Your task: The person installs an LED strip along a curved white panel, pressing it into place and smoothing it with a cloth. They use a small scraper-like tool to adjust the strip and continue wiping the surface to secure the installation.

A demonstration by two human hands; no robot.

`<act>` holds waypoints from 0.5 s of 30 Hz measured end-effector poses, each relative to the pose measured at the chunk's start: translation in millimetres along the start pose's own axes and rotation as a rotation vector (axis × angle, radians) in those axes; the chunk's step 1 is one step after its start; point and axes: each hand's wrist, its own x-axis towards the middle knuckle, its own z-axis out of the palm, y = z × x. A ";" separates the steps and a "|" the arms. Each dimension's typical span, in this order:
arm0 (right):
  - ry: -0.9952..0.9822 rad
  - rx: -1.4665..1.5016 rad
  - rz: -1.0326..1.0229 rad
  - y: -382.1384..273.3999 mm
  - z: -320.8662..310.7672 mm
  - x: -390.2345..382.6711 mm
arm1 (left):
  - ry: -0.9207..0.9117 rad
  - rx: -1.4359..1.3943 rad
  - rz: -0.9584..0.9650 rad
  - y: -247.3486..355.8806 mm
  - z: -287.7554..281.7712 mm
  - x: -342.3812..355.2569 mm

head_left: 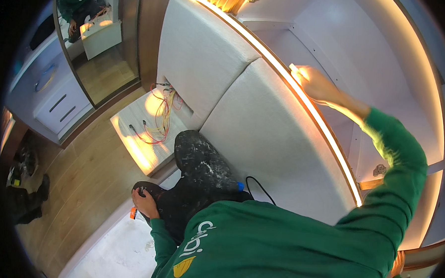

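Observation:
My right hand (315,83) reaches up and forward in a green sleeve, its fingers closed on the glowing light strip (308,105) that runs along the top edge of a white padded headboard (263,126). My left hand (144,202) rests low on my dark, paint-spattered trouser leg (201,173), fingers curled, next to a small orange object (133,213) partly hidden under it. My knee presses against the lower panel of the headboard.
A white bedside shelf (134,116) carries loose red and yellow wires (160,117) coming out of the wall. A mirror (100,44) and white drawers (60,107) stand at left. A black cable (260,188) hangs by my leg. Wood floor lies below.

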 end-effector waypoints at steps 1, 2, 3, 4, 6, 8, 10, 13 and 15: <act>-0.057 0.009 0.098 -15.3 -2.9 32.3 | -0.023 0.012 -0.031 0.0 -0.8 0.0; -0.024 0.024 0.054 -26.5 -2.0 60.0 | -0.004 -0.012 -0.015 0.0 -1.4 -0.7; 0.032 0.054 -0.029 -31.1 3.4 74.7 | -0.004 -0.019 -0.018 0.1 -2.2 -1.3; 0.054 0.077 -0.037 -27.8 8.5 79.1 | -0.005 -0.016 -0.025 0.1 -2.4 -2.3; 0.078 0.096 -0.067 -7.9 15.5 64.6 | -0.012 -0.034 -0.045 0.5 -2.7 -4.6; 0.023 0.062 -0.034 19.5 17.1 30.3 | -0.007 -0.059 -0.037 1.1 -2.0 -5.2; 0.086 -0.037 -0.097 49.7 17.7 -34.0 | 0.006 -0.081 0.009 -0.4 -3.0 -5.0; 0.174 0.000 -0.113 61.2 16.1 -99.8 | 0.003 -0.069 0.029 -0.4 -1.9 -3.4; 0.002 0.070 0.143 51.8 6.1 -108.2 | -0.022 -0.045 0.031 0.1 -1.9 -1.9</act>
